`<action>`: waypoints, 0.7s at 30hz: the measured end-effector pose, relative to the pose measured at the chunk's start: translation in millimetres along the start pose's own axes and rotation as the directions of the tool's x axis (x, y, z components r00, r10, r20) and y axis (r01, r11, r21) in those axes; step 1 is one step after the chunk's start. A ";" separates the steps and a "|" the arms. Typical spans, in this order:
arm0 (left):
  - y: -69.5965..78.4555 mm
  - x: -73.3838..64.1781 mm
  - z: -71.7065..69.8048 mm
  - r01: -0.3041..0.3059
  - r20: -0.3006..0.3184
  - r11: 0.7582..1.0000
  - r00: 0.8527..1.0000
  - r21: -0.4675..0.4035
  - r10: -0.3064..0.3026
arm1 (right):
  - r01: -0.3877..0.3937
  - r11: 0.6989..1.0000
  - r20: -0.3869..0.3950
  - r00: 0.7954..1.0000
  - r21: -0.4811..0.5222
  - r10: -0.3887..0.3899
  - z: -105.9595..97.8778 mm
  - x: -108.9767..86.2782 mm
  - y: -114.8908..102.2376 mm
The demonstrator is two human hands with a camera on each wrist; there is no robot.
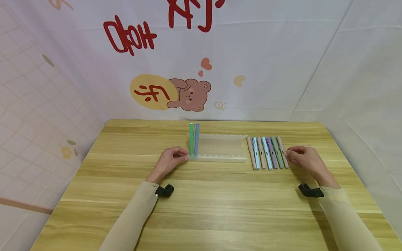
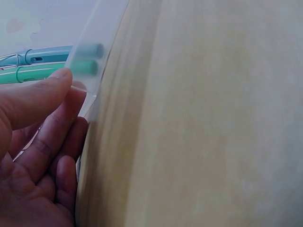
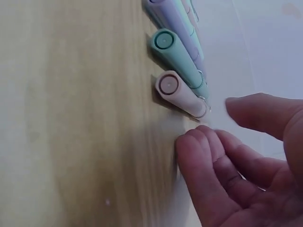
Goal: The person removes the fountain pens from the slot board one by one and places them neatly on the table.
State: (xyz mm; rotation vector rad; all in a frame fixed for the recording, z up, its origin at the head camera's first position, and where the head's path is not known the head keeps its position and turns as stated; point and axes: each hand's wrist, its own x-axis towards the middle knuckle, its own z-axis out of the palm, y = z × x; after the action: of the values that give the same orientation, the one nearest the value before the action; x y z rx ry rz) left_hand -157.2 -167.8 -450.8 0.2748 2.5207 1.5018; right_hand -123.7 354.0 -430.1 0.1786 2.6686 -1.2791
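My left hand (image 1: 170,160) pinches the front left corner of a clear pen rack (image 1: 220,159) between thumb and fingers. Two capped pens lie side by side in the rack's left end: a green pen (image 1: 191,139) and a blue pen (image 1: 196,139). Right of the rack is a row of several pens in beige, light blue, purple and grey-green. My right hand (image 1: 306,158) is beside the row's outermost beige pen (image 1: 283,153). In the right wrist view, thumb and fingers stand apart near that beige pen (image 3: 182,94), with nothing between them.
The wooden table (image 1: 220,205) stretches in front of both arms. A white printed cloth (image 1: 260,69) hangs behind its far edge, with similar cloth at both sides. Each wrist wears a black camera mount.
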 end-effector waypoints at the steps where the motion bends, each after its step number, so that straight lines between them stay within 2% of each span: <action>1: -0.8 0.2 -0.1 -0.003 0.000 1.000 1.000 -0.001 0.003 | 0.008 1.000 -0.015 1.000 -0.008 -0.008 0.6 -1.2 -0.5; 4: -1.3 0.0 -0.2 -0.007 0.001 1.000 1.000 -0.005 0.007 | 0.048 0.999 -0.047 0.998 0.024 -0.046 2.3 -4.7 -1.9; 9: 0.6 -0.6 -0.5 0.000 0.001 1.000 1.000 -0.008 0.000 | 0.116 0.984 -0.089 0.991 0.135 -0.104 6.2 -11.0 -7.9; 16: 1.1 -0.8 -0.5 -0.007 0.000 1.000 1.000 -0.003 0.007 | 0.179 0.968 -0.134 0.979 0.177 -0.157 14.1 -19.3 -25.2; 21: -0.6 -0.2 -0.2 -0.012 -0.003 1.000 1.000 -0.004 0.012 | 0.239 0.957 -0.159 0.964 0.167 -0.213 22.9 -23.5 -40.7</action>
State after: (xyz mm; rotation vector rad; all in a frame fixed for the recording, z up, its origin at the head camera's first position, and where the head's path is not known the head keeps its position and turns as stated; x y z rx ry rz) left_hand -157.1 -168.3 -451.2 0.2884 2.5226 1.5123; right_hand -105.8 310.0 -408.4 -0.0163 2.7476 -1.6438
